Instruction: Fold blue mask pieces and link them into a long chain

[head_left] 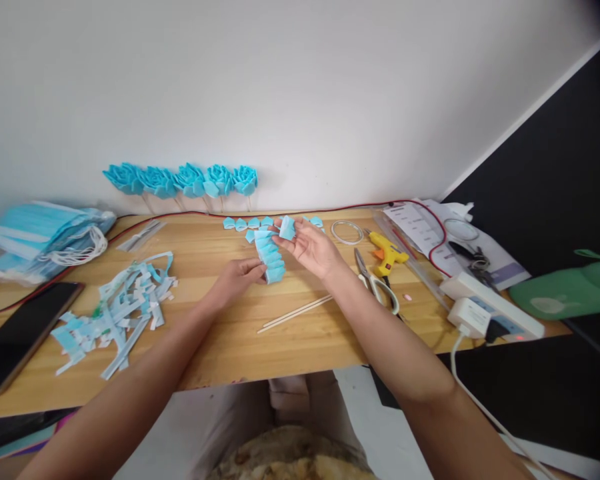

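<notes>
My left hand [243, 277] is closed in a pinch at the left edge of an overlapping row of light-blue folded fabric pieces [269, 255]. Whether the row rests on the wood or hangs from the fingers is hard to make out. Just above its upper end, my right hand [315, 247] pinches a single folded blue petal piece [287, 228] between thumb and fingers. Behind the hands, more small petal pieces [254, 223] lie in a line near the wall, some hidden by the right hand.
Blue fabric flowers [190, 180] on sticks lean against the wall. Left are face masks [35, 230], a phone [25, 333] and scraps [125, 307]. Thin sticks [295, 315], scissors [375, 283], a yellow glue gun [387, 253] and a power strip [495, 307] lie right.
</notes>
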Demonstrator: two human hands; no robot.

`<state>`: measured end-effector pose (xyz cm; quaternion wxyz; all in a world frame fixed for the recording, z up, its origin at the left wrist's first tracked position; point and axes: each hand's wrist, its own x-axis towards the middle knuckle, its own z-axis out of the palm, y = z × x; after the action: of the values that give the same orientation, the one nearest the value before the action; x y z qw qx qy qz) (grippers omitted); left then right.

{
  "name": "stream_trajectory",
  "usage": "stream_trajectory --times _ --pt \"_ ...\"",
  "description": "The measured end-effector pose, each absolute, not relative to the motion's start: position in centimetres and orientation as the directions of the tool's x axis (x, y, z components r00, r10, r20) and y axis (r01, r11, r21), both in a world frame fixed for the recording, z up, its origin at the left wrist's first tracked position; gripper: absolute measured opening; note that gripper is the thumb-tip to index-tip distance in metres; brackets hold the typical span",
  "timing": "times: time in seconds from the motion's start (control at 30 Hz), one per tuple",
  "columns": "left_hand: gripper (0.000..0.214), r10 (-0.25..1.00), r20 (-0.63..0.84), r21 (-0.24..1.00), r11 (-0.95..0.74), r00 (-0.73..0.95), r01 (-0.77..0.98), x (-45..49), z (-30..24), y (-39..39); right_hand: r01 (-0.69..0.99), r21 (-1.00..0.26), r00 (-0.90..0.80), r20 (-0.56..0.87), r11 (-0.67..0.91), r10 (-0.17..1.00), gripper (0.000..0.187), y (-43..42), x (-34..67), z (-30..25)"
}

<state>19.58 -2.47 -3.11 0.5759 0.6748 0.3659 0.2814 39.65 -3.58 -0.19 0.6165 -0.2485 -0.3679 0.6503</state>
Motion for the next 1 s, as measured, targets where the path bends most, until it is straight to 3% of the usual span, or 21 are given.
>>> stream_trajectory --times 0.3,0.47,0.57,0.67,0.83,1.0 --pt "0.051 0.909 -0.061 0.994 0.092 0.412 -0.054 19.2 -2.7 -1.9 -0.515 -0.857 -0.047 0.066 0.032 0.997 0.026 -3.7 40.0 -0.1" --pt "0.048 0.957 0.001 0.983 0.053 0.291 -0.177 18.6 -2.2 -1.6 -0.103 -0.993 -0.143 0.074 0.059 0.987 0.022 -4.0 39.5 -0.5" --pt "0.044 0.954 0.032 0.975 0.036 0.3 -0.218 18.3 -1.8 -1.6 0.154 -0.972 -0.206 0.144 0.177 0.968 0.018 -4.2 39.0 -0.9" --pt "0.042 0.943 0.038 0.97 0.044 0.33 -0.237 18.2 -1.7 -1.6 0.292 -0.925 -0.229 0.181 0.244 0.957 0.018 -4.3 38.6 -1.3" --pt "0.044 0.944 0.039 0.969 0.044 0.328 -0.243 18.2 -1.9 -1.6 0.249 -0.941 -0.194 0.183 0.229 0.964 0.019 -4.3 38.1 -1.8" --pt "0.041 0.941 0.046 0.965 0.044 0.334 -0.259 18.1 -2.1 -1.5 0.136 -0.97 -0.185 0.177 0.203 0.967 0.032 -4.2 38.1 -1.8"
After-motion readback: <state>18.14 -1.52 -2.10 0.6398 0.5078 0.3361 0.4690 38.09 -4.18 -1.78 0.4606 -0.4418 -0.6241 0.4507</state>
